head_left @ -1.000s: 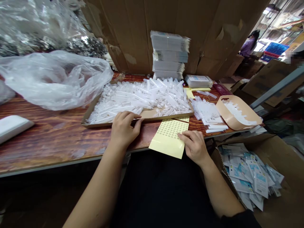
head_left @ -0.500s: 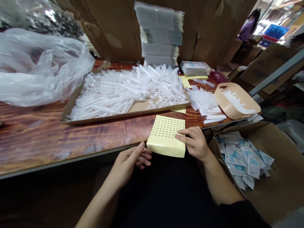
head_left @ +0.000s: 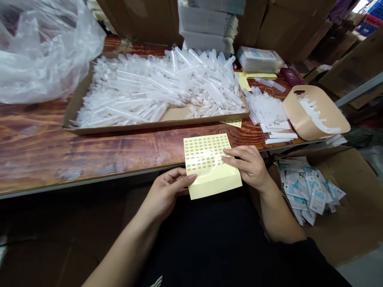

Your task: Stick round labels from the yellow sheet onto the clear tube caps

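A yellow sticker sheet [head_left: 215, 181] with rows of small oval labels is held in front of me at the table's edge. Its lower part is bare of labels and creased across. My left hand [head_left: 170, 189] pinches the sheet's left edge, thumb on top and fingers underneath. At the right edge, my right hand [head_left: 247, 165] grips the sheet with two fingers lying over its face; its thumb is hidden. Beyond the sheet lies a shallow cardboard tray [head_left: 179, 122] heaped with translucent plastic tubes [head_left: 137, 93].
A beige basket [head_left: 314, 123] of white pieces stands at the table's right end, beside loose clear bags [head_left: 267, 107]. Below it, a cardboard box [head_left: 356, 191] holds printed packets [head_left: 311, 191]. A large plastic bag [head_left: 44, 52] sits at left; stacked packages [head_left: 208, 24] stand behind.
My left thumb has come onto the sheet's left edge, where it was beside it before. The sheet has turned and lies flatter. The camera view has tilted down.
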### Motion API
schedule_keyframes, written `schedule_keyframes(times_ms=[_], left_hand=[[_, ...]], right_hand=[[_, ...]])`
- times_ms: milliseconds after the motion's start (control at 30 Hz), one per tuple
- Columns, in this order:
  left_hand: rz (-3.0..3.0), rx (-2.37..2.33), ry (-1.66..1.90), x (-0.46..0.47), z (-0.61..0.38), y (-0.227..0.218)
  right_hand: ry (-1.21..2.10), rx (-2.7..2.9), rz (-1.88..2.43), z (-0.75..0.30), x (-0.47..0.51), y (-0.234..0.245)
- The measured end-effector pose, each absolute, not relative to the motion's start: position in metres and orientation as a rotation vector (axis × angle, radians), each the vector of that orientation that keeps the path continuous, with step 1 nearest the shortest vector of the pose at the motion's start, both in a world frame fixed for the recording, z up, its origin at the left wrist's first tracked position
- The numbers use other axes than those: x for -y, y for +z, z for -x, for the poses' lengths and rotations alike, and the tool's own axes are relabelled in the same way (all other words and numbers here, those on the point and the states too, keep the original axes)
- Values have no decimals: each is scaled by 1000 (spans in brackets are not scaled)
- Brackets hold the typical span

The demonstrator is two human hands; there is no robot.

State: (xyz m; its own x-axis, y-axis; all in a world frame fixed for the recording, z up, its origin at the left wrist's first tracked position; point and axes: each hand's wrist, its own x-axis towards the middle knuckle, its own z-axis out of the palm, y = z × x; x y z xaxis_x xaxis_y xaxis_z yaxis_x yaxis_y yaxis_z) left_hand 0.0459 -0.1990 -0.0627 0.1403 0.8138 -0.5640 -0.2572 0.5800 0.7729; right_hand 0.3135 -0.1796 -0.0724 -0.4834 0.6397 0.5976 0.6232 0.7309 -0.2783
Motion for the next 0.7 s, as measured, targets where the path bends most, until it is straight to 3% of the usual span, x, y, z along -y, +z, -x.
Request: schedule_keyframes(times_ms=[300, 500, 700], left_hand=[[-548, -1262, 936, 202, -49, -63], [-590, -1267, 1072, 207, -55, -65], [-583, -1111, 1114, 212, -64, -64]], right_hand=[[-137, 2248, 1109, -317, 182, -64], [5, 2064, 957, -273, 205, -31], [90, 2100, 924, -232, 203, -38]])
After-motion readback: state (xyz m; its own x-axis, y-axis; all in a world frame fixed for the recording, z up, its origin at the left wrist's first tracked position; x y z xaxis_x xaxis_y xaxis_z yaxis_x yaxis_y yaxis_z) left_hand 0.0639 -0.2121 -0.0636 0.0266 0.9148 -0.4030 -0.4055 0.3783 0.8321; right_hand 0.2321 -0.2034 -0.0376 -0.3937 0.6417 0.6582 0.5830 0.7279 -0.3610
